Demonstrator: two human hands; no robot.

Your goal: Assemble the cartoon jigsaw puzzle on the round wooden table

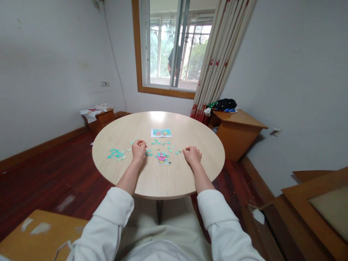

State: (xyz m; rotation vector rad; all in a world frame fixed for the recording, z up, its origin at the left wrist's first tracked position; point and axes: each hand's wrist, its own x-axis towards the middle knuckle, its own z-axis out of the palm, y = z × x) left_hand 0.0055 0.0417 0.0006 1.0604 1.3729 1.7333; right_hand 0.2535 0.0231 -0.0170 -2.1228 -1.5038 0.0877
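Note:
My left hand (139, 149) is held over the table left of centre, its fingers curled together; what they hold, if anything, is hidden. On the right, my right hand (193, 156) has its thumb and fingers pinched on a small puzzle piece (186, 149) at the tabletop. Between both hands lies a partly joined jigsaw puzzle (163, 158) with a pink figure. Loose teal puzzle pieces (154, 142) are scattered above it. A heap of puzzle pieces (116, 154) lies left of my left hand. Farther back rests a picture card (161, 133) with a teal scene.
The round, pale wooden table (174, 181) stands before my lap. A wooden desk (239, 127) bearing dark cloth is behind it on the right, and a low cabinet (106, 116) on the left. A person (172, 59) is outside the window.

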